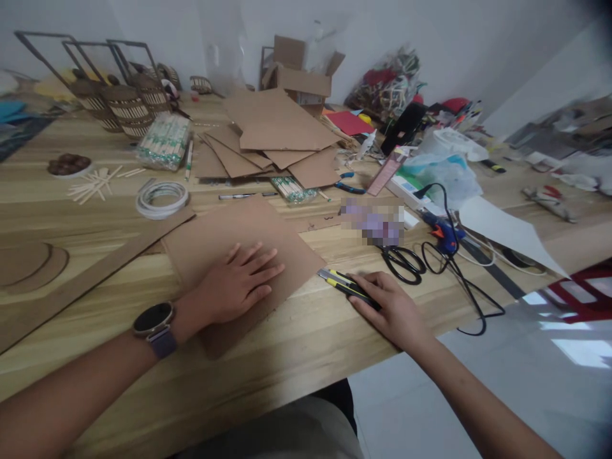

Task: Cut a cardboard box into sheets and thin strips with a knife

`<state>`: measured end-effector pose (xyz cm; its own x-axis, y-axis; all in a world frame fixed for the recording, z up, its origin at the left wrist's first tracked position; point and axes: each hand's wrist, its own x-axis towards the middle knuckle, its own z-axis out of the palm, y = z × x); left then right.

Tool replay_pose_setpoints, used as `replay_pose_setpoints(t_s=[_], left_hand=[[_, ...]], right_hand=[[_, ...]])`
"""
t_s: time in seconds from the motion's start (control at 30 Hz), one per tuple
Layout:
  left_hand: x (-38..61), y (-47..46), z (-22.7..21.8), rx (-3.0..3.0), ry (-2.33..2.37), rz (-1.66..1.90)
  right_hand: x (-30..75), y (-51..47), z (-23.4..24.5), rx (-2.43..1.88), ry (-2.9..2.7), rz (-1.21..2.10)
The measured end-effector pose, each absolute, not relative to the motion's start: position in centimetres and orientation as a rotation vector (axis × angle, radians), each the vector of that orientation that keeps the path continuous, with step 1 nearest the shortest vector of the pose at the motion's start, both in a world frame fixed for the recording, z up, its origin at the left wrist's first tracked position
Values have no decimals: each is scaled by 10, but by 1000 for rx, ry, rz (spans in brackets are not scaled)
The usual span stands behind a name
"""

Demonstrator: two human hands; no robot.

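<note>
A flat piece of brown cardboard [282,233] lies on the wooden table in front of me. My left hand [239,280] rests palm down on it, fingers spread. To the right of the cardboard, my right hand [389,306] is closed around a yellow and black utility knife [342,280]. The knife's tip points left, close to the cardboard's right corner. Just beyond the right hand lie black-handled scissors [404,263], their upper part covered by a blurred patch. A long cardboard strip [100,277] stretches along the table left of the cardboard.
A glue gun [444,236] with a looping black cord lies at the right near the table edge. Behind the cardboard are a tape roll [162,199], a pen [246,196] and a stack of cardboard sheets [282,127]. Woven lanterns [127,108] stand back left.
</note>
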<state>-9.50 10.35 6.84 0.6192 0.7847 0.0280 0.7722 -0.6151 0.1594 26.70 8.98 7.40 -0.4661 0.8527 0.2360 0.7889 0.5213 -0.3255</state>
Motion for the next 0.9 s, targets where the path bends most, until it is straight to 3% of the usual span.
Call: replay_pose_setpoints(t_s=[0.9], left_hand=[[-95, 101, 66, 2743, 1357, 224]], right_hand=[[249, 70, 71, -1267, -2432, 136]])
